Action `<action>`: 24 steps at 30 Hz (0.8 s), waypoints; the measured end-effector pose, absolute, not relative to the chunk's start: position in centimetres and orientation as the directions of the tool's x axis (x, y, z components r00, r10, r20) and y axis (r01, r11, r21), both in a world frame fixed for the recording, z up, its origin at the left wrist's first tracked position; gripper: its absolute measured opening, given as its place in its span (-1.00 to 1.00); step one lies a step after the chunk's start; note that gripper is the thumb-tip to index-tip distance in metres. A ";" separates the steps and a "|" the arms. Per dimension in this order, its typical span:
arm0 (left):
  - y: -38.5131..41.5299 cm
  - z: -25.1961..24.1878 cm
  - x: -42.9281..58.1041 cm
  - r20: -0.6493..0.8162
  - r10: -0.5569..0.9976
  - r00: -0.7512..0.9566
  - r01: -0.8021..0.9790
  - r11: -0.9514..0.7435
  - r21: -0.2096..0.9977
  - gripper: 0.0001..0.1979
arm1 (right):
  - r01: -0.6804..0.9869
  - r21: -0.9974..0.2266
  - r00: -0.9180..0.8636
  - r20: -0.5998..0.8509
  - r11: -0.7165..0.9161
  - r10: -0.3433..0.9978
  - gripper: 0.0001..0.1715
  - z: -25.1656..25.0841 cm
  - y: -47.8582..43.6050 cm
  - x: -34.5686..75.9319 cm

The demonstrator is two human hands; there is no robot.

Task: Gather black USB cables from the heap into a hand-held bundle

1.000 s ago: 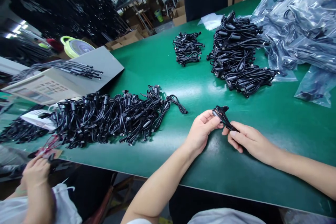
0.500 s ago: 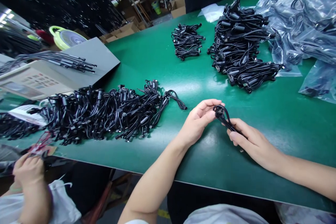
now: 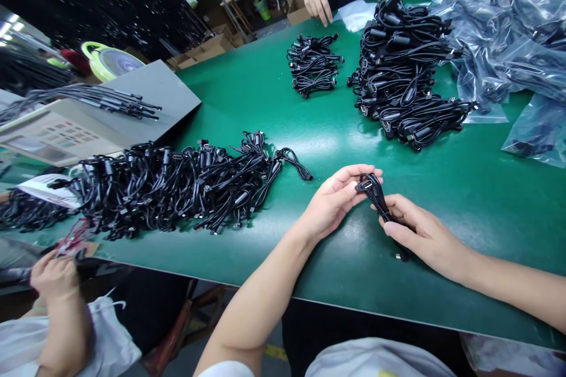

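My left hand (image 3: 333, 200) and my right hand (image 3: 418, 235) hold one short black cable (image 3: 375, 195) between them, just above the green table (image 3: 309, 123). The left fingers pinch the connector end. The right fingers close round the folded cord lower down, and a small plug lies on the table under that hand. A long heap of loose black cables (image 3: 177, 188) lies to the left of my left hand.
Two stacks of bundled cables (image 3: 404, 70) (image 3: 313, 65) sit farther back, with bagged cables (image 3: 508, 29) at right. A grey machine (image 3: 101, 115) stands at left. Another person's hand (image 3: 316, 0) reaches in at the far edge. A co-worker's hand (image 3: 55, 277) is at lower left.
The cable has turned in my hands, the connector end now pointing left. A person's hand has come in over the far edge of the table.
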State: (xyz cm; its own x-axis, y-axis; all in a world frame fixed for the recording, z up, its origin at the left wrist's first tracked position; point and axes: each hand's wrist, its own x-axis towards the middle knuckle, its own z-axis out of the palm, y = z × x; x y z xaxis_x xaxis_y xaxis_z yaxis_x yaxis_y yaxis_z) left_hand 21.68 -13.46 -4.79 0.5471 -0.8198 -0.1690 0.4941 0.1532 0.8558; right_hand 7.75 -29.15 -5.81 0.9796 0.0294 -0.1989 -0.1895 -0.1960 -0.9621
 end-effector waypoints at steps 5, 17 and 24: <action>-13.5 -4.6 21.6 -0.142 -0.841 0.522 0.476 0.150 0.866 -0.65 | -0.215 -0.949 0.975 -0.221 -0.231 0.003 -0.72 -5.8 -29.0 7.9; -13.7 -4.6 21.4 -0.132 -0.847 0.514 0.476 0.154 0.866 -0.67 | -0.163 -0.953 0.986 -0.169 -0.257 0.000 -0.71 -6.2 -29.2 7.7; -13.8 -4.6 21.0 -0.158 -0.860 0.485 0.484 0.114 0.868 -0.64 | -0.214 -0.976 0.976 -0.215 -0.028 0.043 -0.66 -6.2 -29.5 8.3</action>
